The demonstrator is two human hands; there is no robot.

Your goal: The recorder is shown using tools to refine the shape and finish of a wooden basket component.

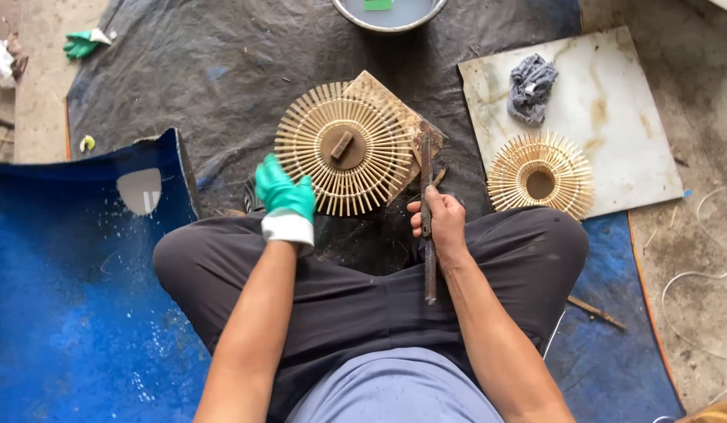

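Observation:
A round bamboo-stick wheel [344,149] with a wooden hub lies on a wooden block [395,106] in front of my crossed legs. My left hand [283,190], in a green glove, rests at the wheel's lower left rim, fingers loosely curled; whether it grips the rim is unclear. My right hand [436,221] is bare and closed around a long dark metal blade [427,168] that points away from me along the wheel's right edge. A second, smaller bamboo wheel [541,175] lies on a pale board [614,102] to the right.
A grey rag [531,88] sits on the pale board. A metal basin [388,14] stands at the top. A blue plastic sheet [73,258] curves at my left, with a spare green glove [83,43] beyond it. Black tarp [222,70] covers the ground.

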